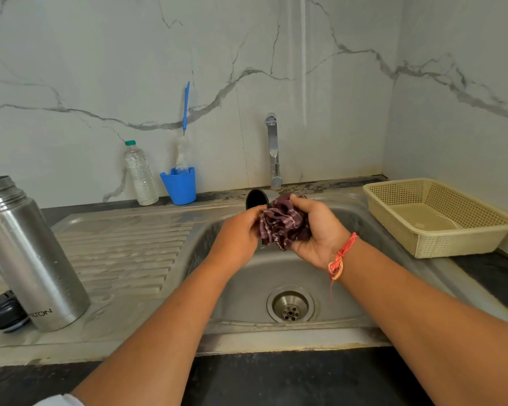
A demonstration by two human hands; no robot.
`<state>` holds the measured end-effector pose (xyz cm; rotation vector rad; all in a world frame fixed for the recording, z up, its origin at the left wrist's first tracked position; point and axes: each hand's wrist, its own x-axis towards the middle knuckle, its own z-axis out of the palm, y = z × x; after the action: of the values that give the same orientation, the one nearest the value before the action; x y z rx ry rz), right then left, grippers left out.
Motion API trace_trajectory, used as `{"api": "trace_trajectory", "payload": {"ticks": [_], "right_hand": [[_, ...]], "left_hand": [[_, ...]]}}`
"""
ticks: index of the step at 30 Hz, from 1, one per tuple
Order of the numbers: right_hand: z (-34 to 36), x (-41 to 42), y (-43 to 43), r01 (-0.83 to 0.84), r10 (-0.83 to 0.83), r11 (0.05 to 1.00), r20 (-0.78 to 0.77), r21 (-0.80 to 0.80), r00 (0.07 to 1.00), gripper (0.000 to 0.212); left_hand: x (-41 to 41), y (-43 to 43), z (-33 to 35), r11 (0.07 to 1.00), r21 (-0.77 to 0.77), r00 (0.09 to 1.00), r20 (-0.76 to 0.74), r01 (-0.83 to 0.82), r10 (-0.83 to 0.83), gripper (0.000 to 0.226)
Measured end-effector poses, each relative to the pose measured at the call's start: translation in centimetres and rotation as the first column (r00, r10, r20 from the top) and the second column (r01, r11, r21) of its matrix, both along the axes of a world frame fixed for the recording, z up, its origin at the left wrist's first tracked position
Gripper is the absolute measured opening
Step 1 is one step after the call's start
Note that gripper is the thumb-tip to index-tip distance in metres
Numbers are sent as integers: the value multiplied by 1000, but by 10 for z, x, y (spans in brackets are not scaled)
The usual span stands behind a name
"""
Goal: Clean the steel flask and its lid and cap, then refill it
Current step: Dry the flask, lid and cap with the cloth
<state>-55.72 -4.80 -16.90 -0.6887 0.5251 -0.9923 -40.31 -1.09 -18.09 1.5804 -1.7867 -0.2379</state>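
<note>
Ahead of you, the sink basin (258, 276) floor lies open; tap (272, 148) behind, basket (452, 244) right, steel flask (33, 259) left hem it in.

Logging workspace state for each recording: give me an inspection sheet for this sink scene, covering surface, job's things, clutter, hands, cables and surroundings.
Surface: steel sink and ribbed drainboard, set in a dark counter.
Job's things: steel flask stands open on the drainboard; black lid lies at its base; black cap is held over the sink.
Clutter: plastic bottle, blue cup holding a bottle brush, beige basket.
Grippers: left hand grips the cap; right hand holds a maroon cloth against it, fingers curled.
Cables: nothing seen.
Surroundings: marbled wall; tap behind the sink.
</note>
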Motion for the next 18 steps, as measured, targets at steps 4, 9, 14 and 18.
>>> {"api": "trace_trajectory", "payload": {"ticks": [4, 9, 14, 18], "right_hand": [[-1, 4, 1, 96, -119, 987, -185, -129, 976, 27], [1, -11, -12, 172, -243, 948, -255, -269, 936, 27], [5, -20, -14, 30, -36, 989, -40, -144, 999, 38], [5, -13, -8, -64, 70, 997, 126, -50, 990, 41]], "left_hand": [[-2, 0, -1, 999, 26, 978, 208, -23, 17, 46], [-9, 5, -3, 993, -29, 956, 273, 116, -104, 17], [-14, 13, 2, 977, -103, 982, 43, 185, -181, 22], [-18, 14, 5, 962, -192, 968, -126, 192, -218, 31]]}}
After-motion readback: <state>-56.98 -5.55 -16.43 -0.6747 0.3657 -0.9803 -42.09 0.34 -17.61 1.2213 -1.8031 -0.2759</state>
